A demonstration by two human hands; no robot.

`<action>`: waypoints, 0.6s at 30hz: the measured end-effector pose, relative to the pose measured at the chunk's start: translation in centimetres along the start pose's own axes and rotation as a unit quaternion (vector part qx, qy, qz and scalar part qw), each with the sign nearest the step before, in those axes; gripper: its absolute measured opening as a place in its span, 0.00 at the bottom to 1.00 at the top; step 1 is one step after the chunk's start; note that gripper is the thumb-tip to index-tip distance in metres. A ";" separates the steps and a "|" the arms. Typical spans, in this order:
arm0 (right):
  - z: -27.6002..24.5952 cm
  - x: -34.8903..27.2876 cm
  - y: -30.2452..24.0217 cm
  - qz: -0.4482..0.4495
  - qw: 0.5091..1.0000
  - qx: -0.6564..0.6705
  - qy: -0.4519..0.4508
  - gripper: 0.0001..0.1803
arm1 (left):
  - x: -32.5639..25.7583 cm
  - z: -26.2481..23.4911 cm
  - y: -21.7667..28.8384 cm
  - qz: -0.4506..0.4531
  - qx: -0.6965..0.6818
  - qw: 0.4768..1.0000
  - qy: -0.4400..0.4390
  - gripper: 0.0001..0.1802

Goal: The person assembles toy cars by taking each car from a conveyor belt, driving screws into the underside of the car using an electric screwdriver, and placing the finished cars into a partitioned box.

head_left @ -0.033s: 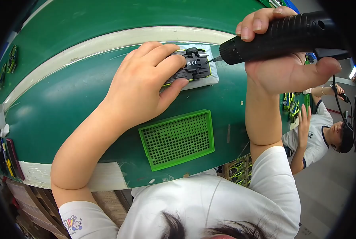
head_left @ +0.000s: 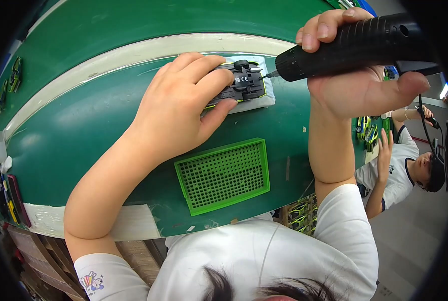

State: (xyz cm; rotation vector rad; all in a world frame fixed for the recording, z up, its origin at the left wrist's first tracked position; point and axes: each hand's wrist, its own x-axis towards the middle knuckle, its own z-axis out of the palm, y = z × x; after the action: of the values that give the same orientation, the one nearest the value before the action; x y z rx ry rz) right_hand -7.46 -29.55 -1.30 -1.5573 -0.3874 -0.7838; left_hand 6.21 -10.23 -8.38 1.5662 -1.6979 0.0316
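My left hand is closed around a toy car, which lies upside down with its black underside and wheels up. A white cloth pad is under the car. My right hand grips a black electric screwdriver, fingers over its top and the palm beneath. The screwdriver lies nearly level, and its bit meets the end of the car's underside at the right. Part of the car is hidden under my left fingers.
A green tray with rows of holes sits nearer me on the green table. A pale strip runs behind. More toy cars stand at right, near a co-worker. Pens lie far left.
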 end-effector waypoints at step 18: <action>0.5 -0.4 1.7 0.034 0.995 0.082 -0.037 0.59 | 0.1 -0.3 0.3 -0.003 -0.004 1.000 -0.013 0.16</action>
State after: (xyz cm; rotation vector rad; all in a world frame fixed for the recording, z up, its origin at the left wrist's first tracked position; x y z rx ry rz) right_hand -6.48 -29.22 -2.84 -1.4399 -0.4408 -0.6272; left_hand 6.08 -10.13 -7.97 1.5723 -1.7113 0.0005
